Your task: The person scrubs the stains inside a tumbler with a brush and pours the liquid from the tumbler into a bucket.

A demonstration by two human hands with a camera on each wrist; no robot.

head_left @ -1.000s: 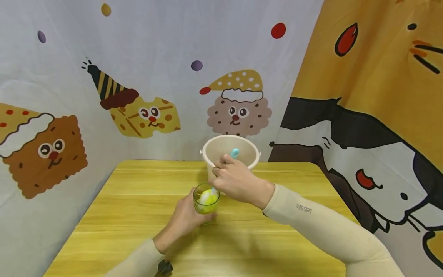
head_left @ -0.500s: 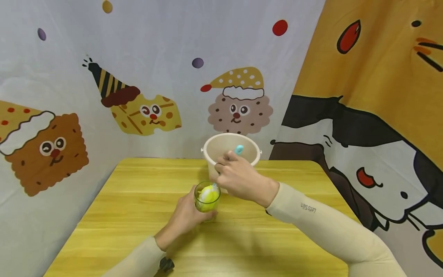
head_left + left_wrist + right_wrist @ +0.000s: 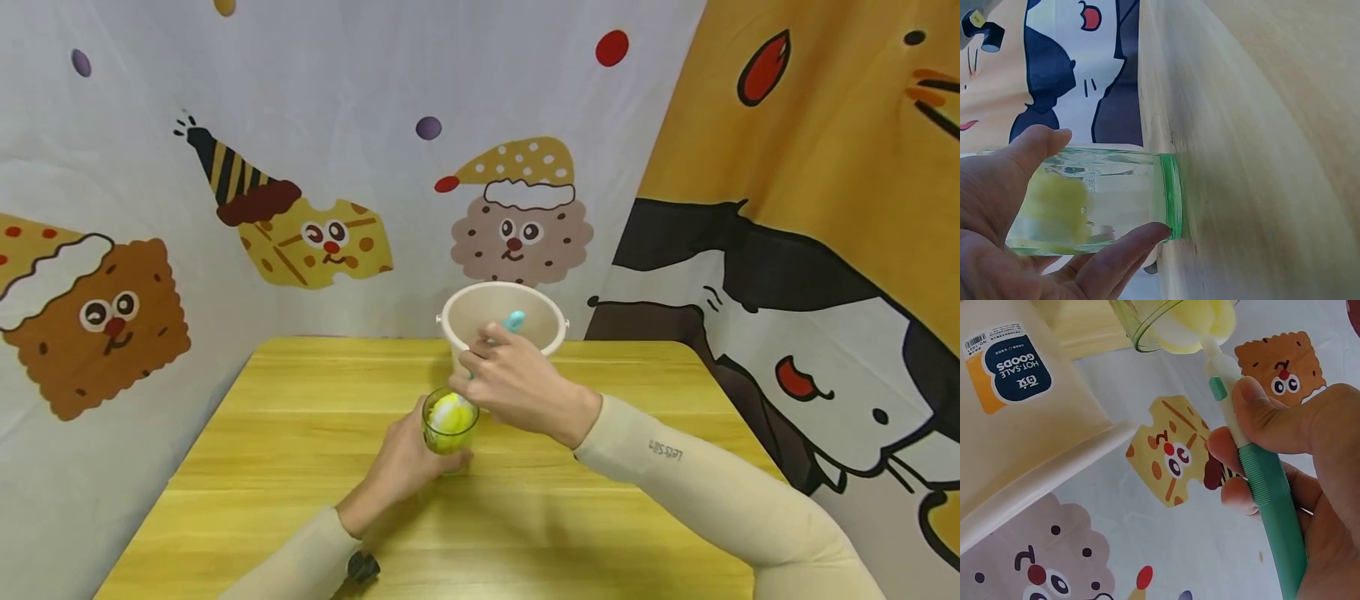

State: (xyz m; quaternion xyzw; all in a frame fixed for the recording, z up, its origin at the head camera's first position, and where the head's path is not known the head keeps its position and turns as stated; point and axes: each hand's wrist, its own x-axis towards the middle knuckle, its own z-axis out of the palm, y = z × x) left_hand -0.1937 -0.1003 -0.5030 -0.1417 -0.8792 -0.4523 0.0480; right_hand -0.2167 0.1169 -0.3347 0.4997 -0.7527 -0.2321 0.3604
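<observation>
Where the head view shows only a yellow-and-white sponge (image 3: pixel 452 414) at the mouth of the glass (image 3: pixel 448 448), the left wrist view looks through the glass wall: the sponge occupies the upper part and stops short of the thick green base. Left hand (image 3: pixel 408 454): thumb and fingers (image 3: pixel 1125 253) curled round the glass, one finger reaching to the base, which lies near the desk; contact between base and desk cannot be told. Right hand (image 3: pixel 517 379): thumb and fingers (image 3: pixel 1225 447) closed on the brush (image 3: pixel 1275 519). Most of the brush is hidden in the head view, its light-blue end rising above the hand; the right wrist view reveals the white neck, green button, ridged grip and green handle, with the neck joining the sponge. Bucket (image 3: pixel 480 308), cream: on the desk (image 3: pixel 300 400), just beyond the glass; its orange and dark-blue label (image 3: pixel 1016 369) appears only in the right wrist view, where hand and bucket are seen apart. Sleeves: beige, the right one (image 3: pixel 675 467) lettered. Backdrop (image 3: pixel 337 83): cartoon cloth behind the desk.
</observation>
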